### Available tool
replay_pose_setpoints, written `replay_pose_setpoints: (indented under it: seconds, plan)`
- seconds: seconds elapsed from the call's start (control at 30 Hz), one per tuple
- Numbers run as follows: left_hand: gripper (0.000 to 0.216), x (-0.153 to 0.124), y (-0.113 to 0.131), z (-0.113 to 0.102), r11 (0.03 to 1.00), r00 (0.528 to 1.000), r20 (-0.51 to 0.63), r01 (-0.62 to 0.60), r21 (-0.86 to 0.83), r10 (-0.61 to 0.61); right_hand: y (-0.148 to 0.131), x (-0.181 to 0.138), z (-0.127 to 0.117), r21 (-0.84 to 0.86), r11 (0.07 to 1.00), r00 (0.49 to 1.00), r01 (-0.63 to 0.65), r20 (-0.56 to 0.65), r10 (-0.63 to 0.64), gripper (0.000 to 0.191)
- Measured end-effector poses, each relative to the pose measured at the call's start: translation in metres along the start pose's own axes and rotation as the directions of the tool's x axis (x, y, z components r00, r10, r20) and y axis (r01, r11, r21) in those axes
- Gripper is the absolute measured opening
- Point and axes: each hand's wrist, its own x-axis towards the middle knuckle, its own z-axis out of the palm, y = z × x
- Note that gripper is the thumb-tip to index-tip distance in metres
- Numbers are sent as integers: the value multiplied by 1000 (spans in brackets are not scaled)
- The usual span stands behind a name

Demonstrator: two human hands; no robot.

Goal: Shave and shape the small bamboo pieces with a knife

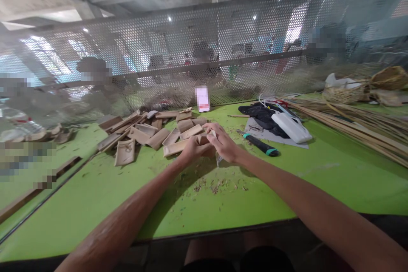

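Observation:
My left hand (195,149) and my right hand (225,143) meet over the green table. Their fingers are closed around a small piece of bamboo (203,138), mostly covered by them. Below my right hand a small greyish-white scrap (219,159) shows; I cannot make out what it is. Just beyond and to the left of my hands lies a pile of split bamboo pieces (158,139), some curved, some flat. To the right of my right hand rests a utility knife (260,144) with a black and green handle. Shavings (218,185) are scattered on the table in front of me.
A lit phone (202,99) stands against the perforated metal screen (178,51). Dark cloth (263,117) and a white plastic object (291,127) lie to the right. Long strips (353,123) and woven baskets (344,90) are farther right. People sit beyond the screen.

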Motion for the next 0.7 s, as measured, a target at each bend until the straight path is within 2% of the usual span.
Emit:
replay_pose_setpoints:
  seconds: [0.23, 0.33, 0.43, 0.5, 0.63, 0.7]
  plan:
    - [48, -2, 5, 1, 993, 993, 109, 55, -102, -43, 4, -1, -1, -18, 999, 999, -35, 21, 35, 38]
    - [47, -1, 1, -1, 994, 995, 84, 59, -89, -51, -1, -2, 1, -91, 995, 998, 47, 41, -43, 37]
    - [44, 0, 0, -2, 999, 1000, 23, 12, -37, -11, -1, -2, 1, -162, 978, 990, 128, 73, -117, 37]
    - [45, 0, 2, -3, 1000, 1000, 15, -1, -8, 1, 3, 0, 0, -167, 978, 991, 127, 64, -118, 37]
    - [48, -1, 5, -1, 1000, 997, 82, 7, -19, -5, 10, 1, -2, -128, 990, 998, 56, 28, -52, 38]
    - [48, -1, 4, 0, 999, 996, 83, 18, -48, -14, 8, 0, -1, -140, 987, 997, 79, 25, -76, 38]
